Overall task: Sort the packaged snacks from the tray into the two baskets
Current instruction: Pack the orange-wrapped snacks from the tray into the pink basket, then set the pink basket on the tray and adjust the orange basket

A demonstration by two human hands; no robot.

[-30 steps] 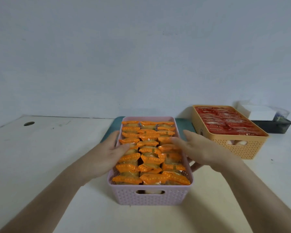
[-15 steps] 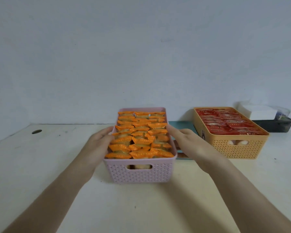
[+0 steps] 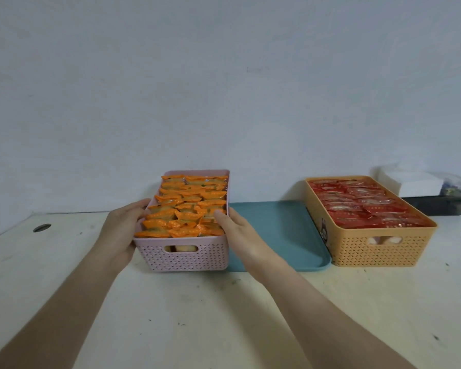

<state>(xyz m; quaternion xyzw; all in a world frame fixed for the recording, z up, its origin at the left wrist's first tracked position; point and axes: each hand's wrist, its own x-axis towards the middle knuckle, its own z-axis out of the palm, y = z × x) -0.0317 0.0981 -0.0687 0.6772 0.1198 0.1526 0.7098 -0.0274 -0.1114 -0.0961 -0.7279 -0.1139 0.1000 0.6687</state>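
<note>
Behind your cream table [image 3: 197, 315] stood a bare pale-blue wall [image 3: 224, 75], and a small round hole [image 3: 42, 227] marked the tabletop at far left. Compared with half a second before, the pink basket [image 3: 186, 254] sat further left, so the teal tray [image 3: 274, 235] now showed bare between the two baskets. Your left hand [image 3: 121, 233] and right hand [image 3: 237, 235] pressed flat against the pink basket's long sides, clasping it between them, thumbs over the rim. Orange snack packets [image 3: 189, 209] filled it. Right of the tray, touching its edge, stood the orange basket [image 3: 378, 249], packed with red snack packets [image 3: 365, 206]. Behind it a dark tray [image 3: 442, 205] held a white box [image 3: 415, 182].
</note>
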